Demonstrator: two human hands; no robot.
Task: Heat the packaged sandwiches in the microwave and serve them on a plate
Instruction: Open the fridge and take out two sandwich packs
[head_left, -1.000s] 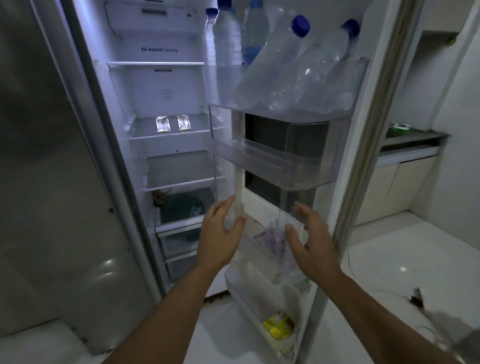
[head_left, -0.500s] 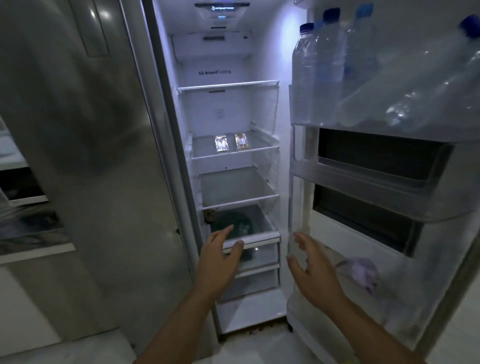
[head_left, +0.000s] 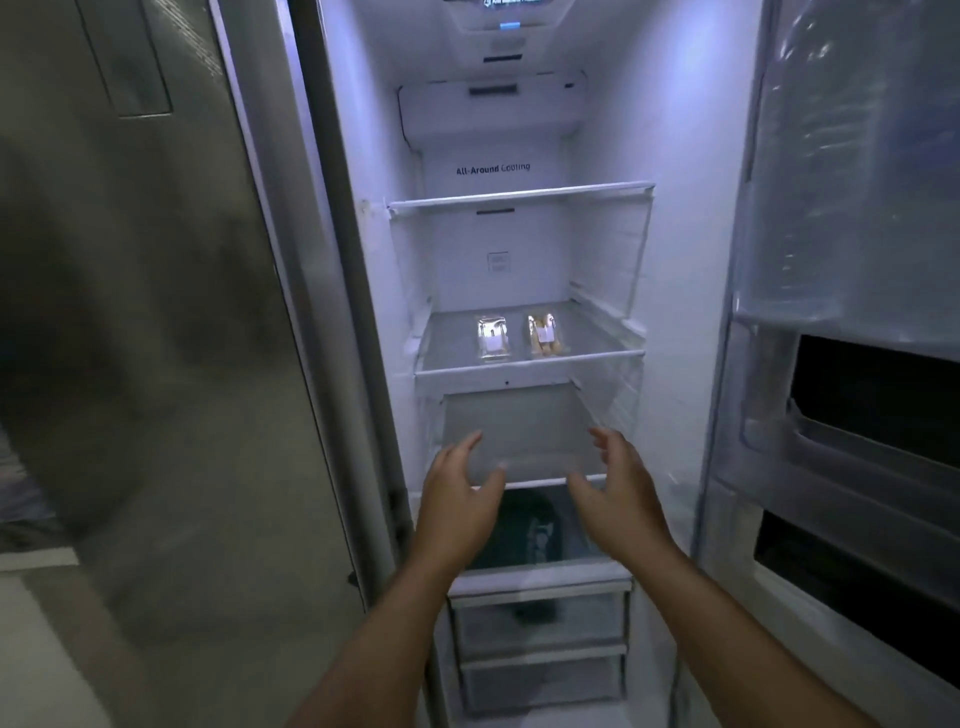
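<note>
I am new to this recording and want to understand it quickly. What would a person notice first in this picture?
First, the lit inside of the open fridge, with two packaged sandwiches lying side by side on its middle shelf. Next, the left hand and the right hand, both open and holding nothing, raised in front of the shelf below the sandwiches.

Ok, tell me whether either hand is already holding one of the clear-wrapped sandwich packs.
No: both clear-wrapped sandwich packs lie on the shelf, above the empty hands.
</note>
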